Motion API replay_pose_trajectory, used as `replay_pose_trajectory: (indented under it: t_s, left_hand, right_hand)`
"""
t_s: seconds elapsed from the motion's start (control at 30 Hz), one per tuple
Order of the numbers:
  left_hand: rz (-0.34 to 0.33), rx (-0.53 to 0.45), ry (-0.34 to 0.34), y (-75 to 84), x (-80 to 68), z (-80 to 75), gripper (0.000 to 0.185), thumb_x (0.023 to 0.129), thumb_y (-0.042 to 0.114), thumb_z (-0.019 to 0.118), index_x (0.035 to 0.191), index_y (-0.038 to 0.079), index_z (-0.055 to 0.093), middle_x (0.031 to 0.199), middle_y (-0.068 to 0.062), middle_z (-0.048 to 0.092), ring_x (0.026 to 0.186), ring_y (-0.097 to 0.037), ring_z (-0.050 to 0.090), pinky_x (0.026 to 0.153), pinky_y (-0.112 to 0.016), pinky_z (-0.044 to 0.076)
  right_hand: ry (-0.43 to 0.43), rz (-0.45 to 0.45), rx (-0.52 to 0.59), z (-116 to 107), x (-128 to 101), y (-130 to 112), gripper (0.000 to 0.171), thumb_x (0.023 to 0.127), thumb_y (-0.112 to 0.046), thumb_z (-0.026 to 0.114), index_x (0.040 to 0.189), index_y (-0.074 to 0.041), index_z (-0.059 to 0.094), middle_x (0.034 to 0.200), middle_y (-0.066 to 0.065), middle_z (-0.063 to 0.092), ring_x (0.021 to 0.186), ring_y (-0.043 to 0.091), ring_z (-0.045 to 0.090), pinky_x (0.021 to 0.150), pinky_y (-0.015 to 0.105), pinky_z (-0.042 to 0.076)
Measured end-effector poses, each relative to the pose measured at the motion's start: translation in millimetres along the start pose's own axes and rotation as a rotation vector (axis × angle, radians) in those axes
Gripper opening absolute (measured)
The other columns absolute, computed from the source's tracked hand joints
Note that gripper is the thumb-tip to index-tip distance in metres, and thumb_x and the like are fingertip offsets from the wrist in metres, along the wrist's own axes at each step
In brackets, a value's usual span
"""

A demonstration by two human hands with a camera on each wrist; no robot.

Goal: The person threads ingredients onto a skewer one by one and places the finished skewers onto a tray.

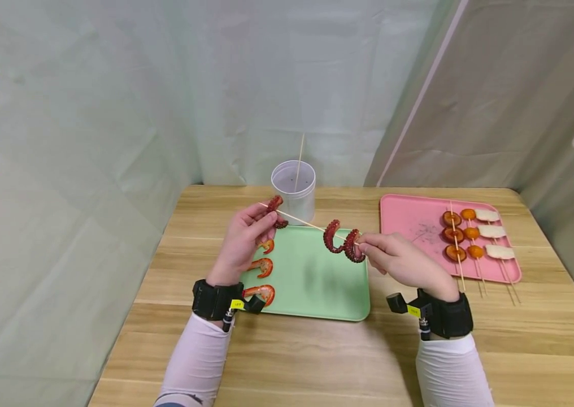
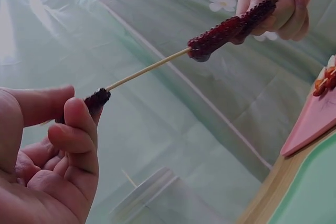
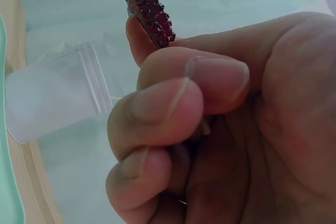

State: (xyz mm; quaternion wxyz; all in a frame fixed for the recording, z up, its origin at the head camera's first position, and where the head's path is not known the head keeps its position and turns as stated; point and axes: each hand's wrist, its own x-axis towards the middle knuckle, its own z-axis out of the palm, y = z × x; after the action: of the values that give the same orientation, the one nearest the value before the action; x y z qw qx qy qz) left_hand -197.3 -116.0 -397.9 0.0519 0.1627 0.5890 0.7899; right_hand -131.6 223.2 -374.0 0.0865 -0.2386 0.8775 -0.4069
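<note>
A thin wooden skewer [image 1: 299,220] slants between both hands, above a green tray [image 1: 317,282]. Toward its right end sit two curled dark-red octopus tentacle pieces [image 1: 332,236], close together. My left hand [image 1: 238,243] pinches a third tentacle piece [image 2: 97,102] between thumb and fingers at the skewer's left end, where the tip pokes out past it. My right hand [image 1: 406,260] grips the other end of the skewer just beside the tentacle pieces. In the right wrist view its curled fingers [image 3: 157,114] hide most of the stick.
Several shrimp pieces [image 1: 261,267] lie along the green tray's left side. Behind stands a white cup [image 1: 299,203] with one skewer in it. On the right, a pink tray [image 1: 404,217] bears three loaded skewers, their ends jutting over its front edge.
</note>
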Motion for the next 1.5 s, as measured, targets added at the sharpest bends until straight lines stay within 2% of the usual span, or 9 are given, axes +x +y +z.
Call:
replay_pose_trajectory:
  t_s: [0.1,0.23,0.37,0.47,0.57,0.77,1.03,1.3,1.5]
  left_hand:
    - [-0.005,0.013,-0.022,-1.3,-1.3,2.7,0.010,0.103,0.003,0.066,0.109,0.000,0.073,0.088,-0.002,0.076,0.060,-0.012,0.054,0.053,-0.021,0.038]
    - [-0.023,0.071,-0.066,-5.6,-2.4,7.4,0.018,0.102,0.005,0.069,0.113,-0.009,0.070,0.088,-0.002,0.076,0.059,-0.012,0.056,0.052,-0.022,0.036]
    - [-0.041,0.133,-0.125,-11.0,-4.1,14.7,0.016,0.101,0.003,0.070,0.113,-0.007,0.072,0.091,-0.004,0.077,0.059,-0.014,0.058,0.054,-0.021,0.041]
    - [-0.058,0.128,-0.129,-13.8,-5.6,20.8,0.015,0.101,0.001,0.070,0.114,-0.007,0.071,0.093,-0.005,0.078,0.058,-0.014,0.058,0.054,-0.021,0.042]
    - [-0.077,0.104,-0.120,-16.2,-6.3,26.7,0.021,0.100,-0.002,0.069,0.120,-0.008,0.069,0.095,-0.005,0.079,0.057,-0.012,0.058,0.053,-0.020,0.042]
    - [-0.120,0.135,-0.173,-19.2,-5.9,35.3,0.034,0.101,-0.001,0.069,0.134,-0.009,0.065,0.098,-0.004,0.079,0.059,-0.010,0.058,0.055,-0.020,0.042]
    - [-0.121,0.116,-0.176,-19.3,-5.2,34.6,0.035,0.102,-0.002,0.066,0.136,-0.010,0.063,0.101,-0.004,0.079,0.061,-0.011,0.061,0.056,-0.020,0.045]
    - [-0.145,0.127,-0.205,-20.4,-5.3,33.0,0.038,0.103,0.001,0.066,0.140,-0.007,0.062,0.106,-0.005,0.078,0.065,-0.014,0.064,0.060,-0.022,0.049]
    - [-0.167,0.128,-0.199,-20.8,-5.3,31.7,0.043,0.103,0.001,0.067,0.144,-0.008,0.058,0.109,-0.007,0.075,0.067,-0.015,0.066,0.063,-0.023,0.052]
  right_hand:
    - [0.004,0.004,-0.005,0,0,-1,0.024,0.115,-0.022,0.050,0.105,-0.021,0.072,0.065,-0.009,0.046,0.055,0.011,0.044,0.056,0.030,0.040]
    - [-0.003,0.007,-0.005,1,1,-3,0.025,0.116,-0.024,0.050,0.104,-0.021,0.072,0.066,-0.008,0.047,0.055,0.012,0.046,0.056,0.031,0.041]
    - [-0.009,0.004,-0.015,3,3,-3,0.026,0.116,-0.025,0.049,0.103,-0.022,0.071,0.067,-0.008,0.048,0.058,0.012,0.048,0.058,0.031,0.043]
    - [-0.005,-0.006,-0.020,4,4,-2,0.025,0.116,-0.023,0.049,0.102,-0.022,0.071,0.067,-0.008,0.048,0.057,0.011,0.048,0.057,0.030,0.043]
    - [-0.003,-0.017,-0.017,4,4,-1,0.025,0.116,-0.022,0.050,0.101,-0.021,0.070,0.066,-0.009,0.047,0.055,0.010,0.046,0.056,0.030,0.042]
    - [-0.017,-0.007,-0.026,5,5,0,0.025,0.116,-0.024,0.050,0.100,-0.022,0.069,0.066,-0.009,0.048,0.057,0.010,0.047,0.056,0.030,0.042]
    - [-0.010,-0.010,-0.017,5,5,-1,0.025,0.116,-0.023,0.049,0.103,-0.021,0.070,0.066,-0.008,0.047,0.055,0.010,0.045,0.056,0.030,0.041]
    - [-0.007,0.004,-0.017,6,3,0,0.024,0.116,-0.021,0.049,0.105,-0.020,0.071,0.066,-0.008,0.048,0.055,0.011,0.046,0.056,0.030,0.043]
    - [0.001,0.004,-0.002,4,2,1,0.024,0.116,-0.021,0.049,0.105,-0.019,0.070,0.065,-0.008,0.046,0.055,0.011,0.047,0.056,0.031,0.044]
